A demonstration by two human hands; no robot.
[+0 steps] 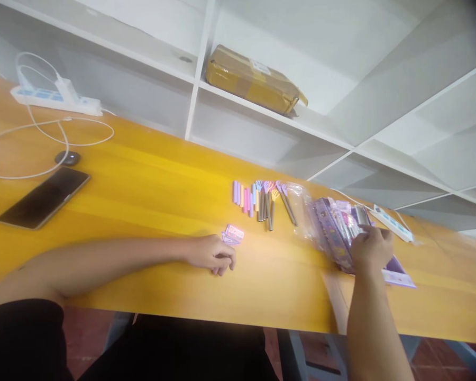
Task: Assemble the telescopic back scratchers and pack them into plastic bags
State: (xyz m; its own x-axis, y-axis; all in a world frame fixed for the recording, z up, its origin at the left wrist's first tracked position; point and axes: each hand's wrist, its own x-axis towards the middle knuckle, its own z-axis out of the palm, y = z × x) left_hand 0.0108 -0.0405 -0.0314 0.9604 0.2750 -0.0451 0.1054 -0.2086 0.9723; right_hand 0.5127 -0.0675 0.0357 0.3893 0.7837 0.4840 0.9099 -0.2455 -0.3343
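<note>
My left hand (212, 255) rests on the table with its fingers curled in and nothing visible in them. Just beyond its knuckles lie small pink and purple printed packets (233, 234). Over at the right, my right hand (371, 248) is at an open purple printed box (333, 238) holding several clear-wrapped items (349, 222). Its fingers are bent down among the contents; what they grip is hidden. Between the hands, further back, lie several pastel tubes (243, 198) in a row and several small fork- or hand-shaped heads on metal rods (270, 209).
Clear plastic wrapping (301, 209) lies left of the box. A white power strip (392, 222) is behind it. At the left are a phone (43, 198), a dark mouse (67, 157), white cables and another power strip (55, 100). A taped carton (254, 79) sits on the shelf.
</note>
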